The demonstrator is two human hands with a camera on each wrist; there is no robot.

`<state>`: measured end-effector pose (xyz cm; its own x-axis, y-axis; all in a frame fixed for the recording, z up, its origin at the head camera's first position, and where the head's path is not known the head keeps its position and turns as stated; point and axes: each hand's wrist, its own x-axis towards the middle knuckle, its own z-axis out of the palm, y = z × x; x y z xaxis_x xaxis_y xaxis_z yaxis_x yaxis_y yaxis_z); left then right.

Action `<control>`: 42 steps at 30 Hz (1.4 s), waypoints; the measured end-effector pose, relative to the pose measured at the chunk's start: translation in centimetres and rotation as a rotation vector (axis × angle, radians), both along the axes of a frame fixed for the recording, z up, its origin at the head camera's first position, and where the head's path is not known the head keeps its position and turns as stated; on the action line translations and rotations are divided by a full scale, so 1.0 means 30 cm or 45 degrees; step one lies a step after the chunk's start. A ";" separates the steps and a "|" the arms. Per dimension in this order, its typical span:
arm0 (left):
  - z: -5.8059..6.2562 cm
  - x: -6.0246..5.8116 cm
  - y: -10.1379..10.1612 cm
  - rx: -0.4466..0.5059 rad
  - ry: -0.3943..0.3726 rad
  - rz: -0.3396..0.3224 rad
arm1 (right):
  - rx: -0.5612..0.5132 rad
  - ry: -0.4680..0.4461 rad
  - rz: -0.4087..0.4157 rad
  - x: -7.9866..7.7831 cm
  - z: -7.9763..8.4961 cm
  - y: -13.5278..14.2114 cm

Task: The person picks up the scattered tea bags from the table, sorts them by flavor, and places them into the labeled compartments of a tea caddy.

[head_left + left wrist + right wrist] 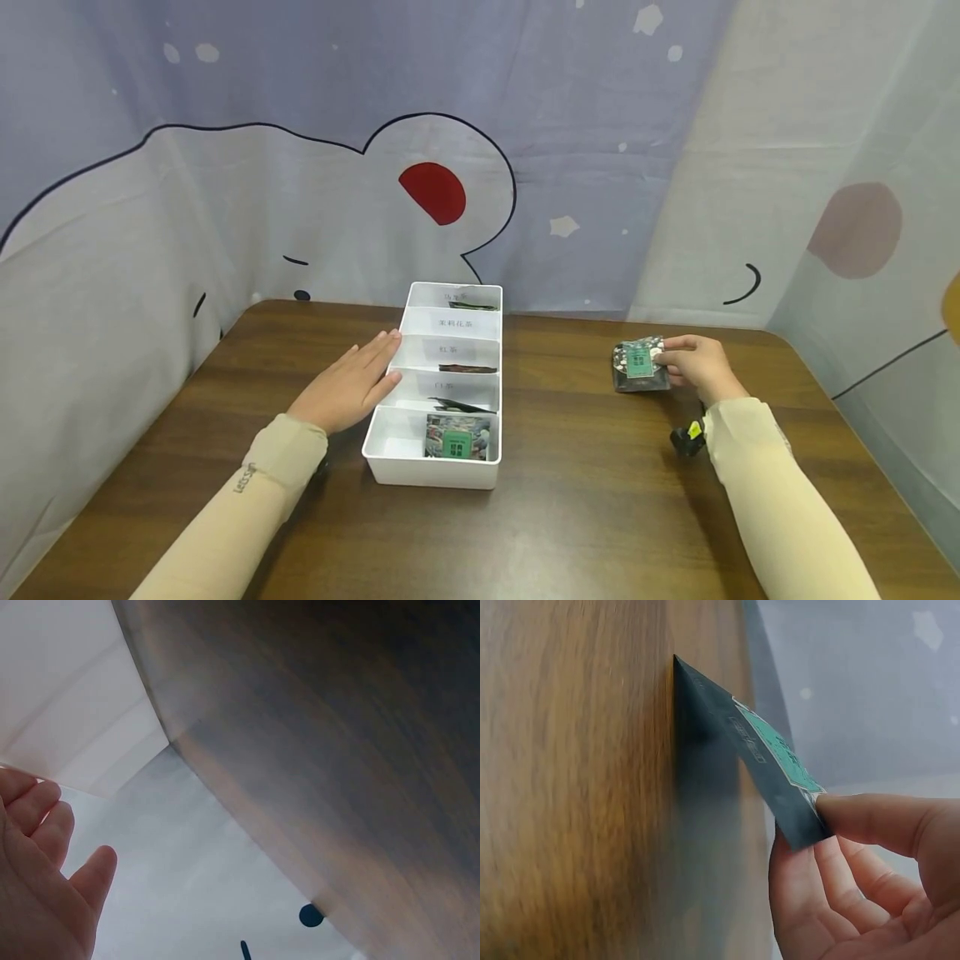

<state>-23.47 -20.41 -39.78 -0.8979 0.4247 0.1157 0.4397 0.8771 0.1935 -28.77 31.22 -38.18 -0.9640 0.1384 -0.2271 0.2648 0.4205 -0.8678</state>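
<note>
A white divided box (pixel 435 472) stands on the table, its compartments labelled in Chinese characters. My left hand (pixel 347 385) rests with fairly straight fingers against its left rim; in the left wrist view the fingers (pixel 46 817) lie along the box's edge. Over at the right, my right hand (pixel 701 367) pinches a dark tea sachet (pixel 640 367) with a green label between thumb and fingers. In the right wrist view the sachet (pixel 761 769) is tilted, its far corner down at the tabletop and the pinched end raised.
A similar green-labelled sachet (pixel 457 437) lies in the nearest compartment. Thin packets, among them a dark one (pixel 463 406) and a brown one (pixel 468 368), stand in compartments further back. Behind the wooden table (pixel 585 500) hangs a patterned curtain (pixel 570 167).
</note>
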 end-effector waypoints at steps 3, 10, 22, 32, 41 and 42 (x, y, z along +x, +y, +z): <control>-0.003 0.002 0.000 0.000 0.000 -0.001 | -0.059 0.016 0.016 0.002 0.001 -0.014; -0.003 0.006 0.001 0.006 0.003 0.000 | -0.173 0.079 0.040 0.011 0.010 -0.058; -0.003 0.007 0.002 0.030 0.016 -0.005 | -0.180 0.151 0.056 0.027 0.003 -0.104; 0.007 0.006 0.003 0.011 -0.023 0.006 | -0.212 0.235 0.042 0.029 0.002 -0.153; 0.011 0.007 0.002 0.013 -0.001 -0.001 | -0.321 0.351 0.096 0.037 0.019 -0.213; 0.011 0.007 0.002 0.014 0.004 -0.004 | -0.336 0.363 0.096 0.037 0.018 -0.222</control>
